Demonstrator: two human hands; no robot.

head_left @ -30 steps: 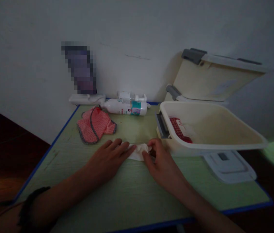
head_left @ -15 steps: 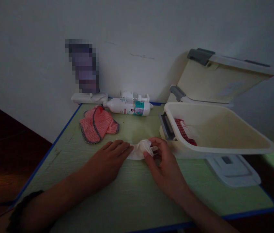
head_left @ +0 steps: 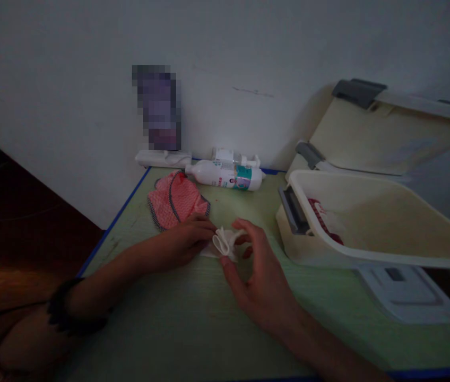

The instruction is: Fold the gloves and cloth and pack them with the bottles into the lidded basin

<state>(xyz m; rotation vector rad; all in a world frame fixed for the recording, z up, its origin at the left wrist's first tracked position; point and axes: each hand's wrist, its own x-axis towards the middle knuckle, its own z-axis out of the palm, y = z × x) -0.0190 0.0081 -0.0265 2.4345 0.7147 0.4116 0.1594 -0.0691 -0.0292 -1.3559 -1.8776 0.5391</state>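
On the table between my hands lies a thin, soft white glove-like piece (head_left: 225,243), bunched into upright loops with a flat part spread to the left. Its exact kind is hard to make out in the dim light. My left hand (head_left: 187,236) holds the flat left end down, its fingers bent together and partly hiding it. From the right, my right hand (head_left: 262,276) curves around the loops, thumb tip at the near side and index finger at the far side. A pink cloth (head_left: 177,199) with a checked border lies just behind my left hand.
A white pump bottle (head_left: 225,175) and a clear one (head_left: 228,156) lie by the wall. Behind the table's left corner is a white power strip (head_left: 165,158) below a blurred-out screen. At right stands an open cream bin (head_left: 304,249) holding a red-and-white packet (head_left: 324,222); a grey-white lid (head_left: 412,297) lies beside it.
The white piece has gone from lying fairly flat to bunched in loops. My right hand has moved left toward my left hand, and the view has swung left.
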